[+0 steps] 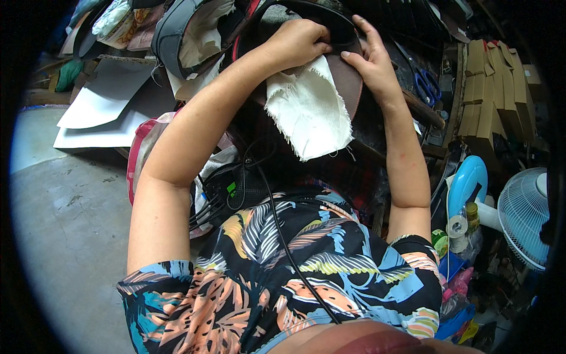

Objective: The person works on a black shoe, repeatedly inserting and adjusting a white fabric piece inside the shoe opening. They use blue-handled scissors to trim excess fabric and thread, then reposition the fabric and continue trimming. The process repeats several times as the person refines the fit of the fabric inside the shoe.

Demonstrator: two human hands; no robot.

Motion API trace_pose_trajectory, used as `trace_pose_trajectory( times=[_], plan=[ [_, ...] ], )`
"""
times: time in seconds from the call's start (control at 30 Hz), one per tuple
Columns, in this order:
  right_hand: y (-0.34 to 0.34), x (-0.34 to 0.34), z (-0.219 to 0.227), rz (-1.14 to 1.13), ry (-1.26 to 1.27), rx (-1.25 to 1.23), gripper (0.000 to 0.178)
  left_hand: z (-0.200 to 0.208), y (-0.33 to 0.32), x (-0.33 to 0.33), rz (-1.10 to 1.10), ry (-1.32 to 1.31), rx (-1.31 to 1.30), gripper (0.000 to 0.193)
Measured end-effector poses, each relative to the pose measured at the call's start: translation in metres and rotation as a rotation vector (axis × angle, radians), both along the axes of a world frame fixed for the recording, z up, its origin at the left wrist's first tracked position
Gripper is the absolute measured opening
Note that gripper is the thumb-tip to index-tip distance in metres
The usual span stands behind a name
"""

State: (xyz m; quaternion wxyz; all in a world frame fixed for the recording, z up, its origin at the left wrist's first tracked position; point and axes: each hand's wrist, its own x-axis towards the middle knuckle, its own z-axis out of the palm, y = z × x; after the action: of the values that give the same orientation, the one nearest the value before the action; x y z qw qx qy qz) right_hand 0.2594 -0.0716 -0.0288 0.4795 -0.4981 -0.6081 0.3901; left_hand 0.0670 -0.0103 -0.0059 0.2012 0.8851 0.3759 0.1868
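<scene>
A dark brown curved piece (346,75), perhaps leather, stands at the top middle. A white cloth with frayed edges (309,109) hangs down from it. My left hand (299,44) is closed at the cloth's upper end, inside the curve; what its curled fingertips pinch is hidden. My right hand (372,62) holds the right side of the brown piece, with the thumb on the near face and the fingers around the edge. To the left of my left hand lies a similar dark grey piece (168,41) with a frayed cream cloth (203,32) inside.
Blue-handled scissors (425,87) lie to the right, near a wooden bar (433,117). White sheets (103,106) rest at the left. Folded cardboard (492,88) stands at the far right, above a fan (525,218). A black cable (277,221) runs down my front.
</scene>
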Motion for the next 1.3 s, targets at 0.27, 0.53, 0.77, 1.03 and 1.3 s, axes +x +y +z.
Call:
trace_pose_trajectory(
  times=[0.27,0.53,0.77,1.03,1.3],
  plan=[
    [-0.032,-0.027,0.052,0.003,-1.021,0.43,0.056,0.001,0.016,0.003,-0.002,0.046,-0.13,0.025],
    [-0.026,-0.003,0.023,-0.174,-0.876,0.107,0.021,-0.006,0.014,0.005,0.098,-0.002,-0.215,0.025],
    [-0.018,0.001,0.028,-0.193,-0.848,0.043,0.027,0.004,0.008,0.004,0.019,0.073,-0.233,0.036],
    [-0.011,0.014,0.028,-0.191,-0.723,0.38,0.018,0.003,-0.007,0.003,0.014,0.05,-0.169,0.04],
    [0.031,0.026,0.037,0.025,-1.092,0.617,0.012,-0.004,-0.012,0.006,0.082,-0.115,-0.168,0.034]
  ],
)
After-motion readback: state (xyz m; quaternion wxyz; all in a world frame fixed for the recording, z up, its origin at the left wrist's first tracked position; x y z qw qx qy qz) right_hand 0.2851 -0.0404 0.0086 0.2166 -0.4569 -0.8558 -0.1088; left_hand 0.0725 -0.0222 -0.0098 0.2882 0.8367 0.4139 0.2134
